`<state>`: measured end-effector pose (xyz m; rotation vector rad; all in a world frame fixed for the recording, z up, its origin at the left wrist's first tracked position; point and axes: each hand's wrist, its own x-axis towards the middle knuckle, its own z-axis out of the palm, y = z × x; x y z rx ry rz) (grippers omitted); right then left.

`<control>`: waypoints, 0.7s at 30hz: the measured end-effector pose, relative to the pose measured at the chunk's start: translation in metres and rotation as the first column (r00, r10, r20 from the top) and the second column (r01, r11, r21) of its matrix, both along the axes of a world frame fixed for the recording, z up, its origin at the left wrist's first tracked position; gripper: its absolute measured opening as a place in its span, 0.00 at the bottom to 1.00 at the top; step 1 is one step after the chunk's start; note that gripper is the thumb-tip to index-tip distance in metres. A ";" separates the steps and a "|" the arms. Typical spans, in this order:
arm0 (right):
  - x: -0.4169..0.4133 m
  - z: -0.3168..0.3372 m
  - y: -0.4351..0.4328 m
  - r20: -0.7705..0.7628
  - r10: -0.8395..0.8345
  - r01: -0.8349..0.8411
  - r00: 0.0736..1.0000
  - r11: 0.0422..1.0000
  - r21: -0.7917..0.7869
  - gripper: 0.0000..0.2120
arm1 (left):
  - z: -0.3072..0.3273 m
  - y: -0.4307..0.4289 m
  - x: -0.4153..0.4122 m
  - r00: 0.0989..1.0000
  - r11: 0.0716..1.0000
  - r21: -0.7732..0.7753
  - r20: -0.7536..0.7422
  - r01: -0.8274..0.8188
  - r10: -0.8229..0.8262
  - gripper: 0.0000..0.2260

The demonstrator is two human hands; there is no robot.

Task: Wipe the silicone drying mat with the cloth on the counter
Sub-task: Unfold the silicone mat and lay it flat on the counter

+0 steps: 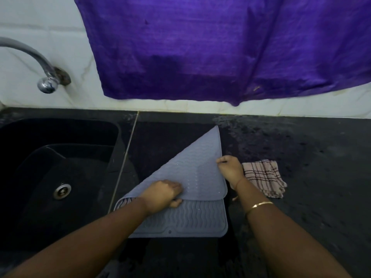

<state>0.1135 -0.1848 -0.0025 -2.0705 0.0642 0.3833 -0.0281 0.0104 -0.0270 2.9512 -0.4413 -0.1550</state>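
1. Currently the left hand [163,194] grasps the near edge of the folded-over flap of the silicone drying mat [196,217], fingers on top and thumb below.
2. Across from it, the right hand [229,169] pinches the flap's right edge between curled fingers.
3. Under both hands the grey-blue mat lies on the dark counter [301,147], one corner pointing away from the hands and its wavy ribbed face showing nearer the wrists.
4. Just beyond the right hand's outer side lies the checked cloth [265,177], crumpled and held by neither hand.
5. Past the left hand's outer side sits the black sink [60,157].
6. A gold bangle [259,205] circles the right wrist.
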 end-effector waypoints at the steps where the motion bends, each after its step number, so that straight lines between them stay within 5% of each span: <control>1: 0.004 0.004 0.003 -0.004 -0.013 0.013 1.000 1.000 0.026 0.07 | 0.000 -0.002 -0.001 0.999 0.999 -0.045 0.045 -0.008 0.010 0.14; 5: 0.021 0.029 0.020 -0.032 -0.040 0.046 0.999 0.976 0.214 0.04 | 0.014 -0.004 -0.004 0.961 0.966 -0.237 0.224 -0.107 0.161 0.02; 12: 0.043 0.075 0.077 -0.135 0.080 0.013 0.988 0.817 0.576 0.05 | 0.037 0.038 0.002 0.746 0.792 -0.459 0.337 -0.403 0.574 0.04; 17: 0.052 0.071 0.131 -0.217 0.207 -0.027 0.954 0.781 0.624 0.12 | 0.036 0.077 0.015 0.655 0.605 -0.515 0.106 -0.608 0.748 0.10; 21: 0.063 0.050 0.166 -0.233 0.267 -0.124 0.935 0.863 0.490 0.17 | 0.031 0.093 0.019 0.680 0.582 -0.420 -0.126 -0.696 0.723 0.22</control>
